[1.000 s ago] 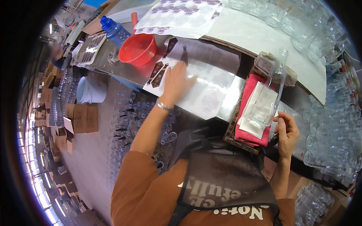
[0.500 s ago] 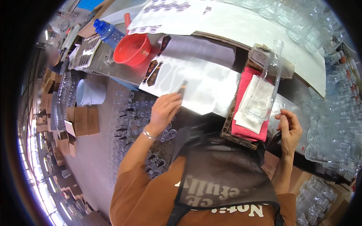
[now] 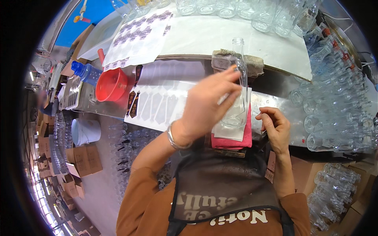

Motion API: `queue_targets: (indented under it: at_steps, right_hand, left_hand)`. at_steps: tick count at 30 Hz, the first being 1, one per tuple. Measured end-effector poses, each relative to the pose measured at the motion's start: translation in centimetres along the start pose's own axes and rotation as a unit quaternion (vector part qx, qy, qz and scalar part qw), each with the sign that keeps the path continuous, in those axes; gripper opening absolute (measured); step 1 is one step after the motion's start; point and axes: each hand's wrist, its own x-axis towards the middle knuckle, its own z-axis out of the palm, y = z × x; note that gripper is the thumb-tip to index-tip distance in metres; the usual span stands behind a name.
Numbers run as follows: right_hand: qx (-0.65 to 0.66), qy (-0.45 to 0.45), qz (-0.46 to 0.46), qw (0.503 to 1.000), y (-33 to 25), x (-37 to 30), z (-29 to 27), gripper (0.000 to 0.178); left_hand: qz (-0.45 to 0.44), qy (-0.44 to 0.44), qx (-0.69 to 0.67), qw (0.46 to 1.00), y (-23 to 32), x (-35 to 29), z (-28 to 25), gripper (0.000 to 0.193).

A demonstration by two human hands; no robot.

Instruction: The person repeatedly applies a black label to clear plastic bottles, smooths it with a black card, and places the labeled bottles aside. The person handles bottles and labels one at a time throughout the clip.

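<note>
A clear glass bottle [image 3: 238, 98] lies with its base on a white cloth [image 3: 229, 133] over a folded red towel [image 3: 247, 137], its neck against a worn, cloth-wrapped rest [image 3: 255, 65]. Over the bottle, my left hand [image 3: 208, 98] pinches a small dark label, its fingertips close to the neck. Whether the label touches the glass I cannot tell. To the right of the towel, my right hand [image 3: 277, 128] is held loosely curled, thumb and fingers apart, with nothing visible in it. A label sheet [image 3: 157, 106] with a few dark tie-shaped labels [image 3: 133, 104] left on it lies at left.
A red plastic scoop [image 3: 111, 84] and a blue bottle [image 3: 86, 72] stand at the far left. Many glass bottles [image 3: 330, 122] crowd the right side, with more along the back board [image 3: 204, 35]. Below left are a white bucket [image 3: 86, 131] and cardboard boxes [image 3: 84, 159].
My left hand has carried the dark label from the label sheet rightward to the glass bottle's neck. My right hand stays beside the towel. The whole view has shifted.
</note>
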Motion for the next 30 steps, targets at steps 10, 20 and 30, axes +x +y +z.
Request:
queue_targets:
  at_steps: [10, 20, 30]
  right_hand:
    - [-0.019, -0.048, 0.017, 0.999, -0.1, 1.9, 0.1, 0.022]
    - [-0.070, -0.100, -0.012, 0.992, -2.7, 5.1, 3.2, 0.067]
    - [-0.074, -0.084, -0.007, 0.994, -2.5, 4.4, 3.4, 0.072]
  left_hand:
    - [0.055, -0.098, 0.057, 0.992, 0.8, -2.4, 0.8, 0.017]
    - [-0.055, -0.057, -0.039, 0.996, -3.6, -1.1, 1.9, 0.053]
    - [-0.081, -0.048, -0.072, 0.993, -3.5, -1.0, 2.2, 0.055]
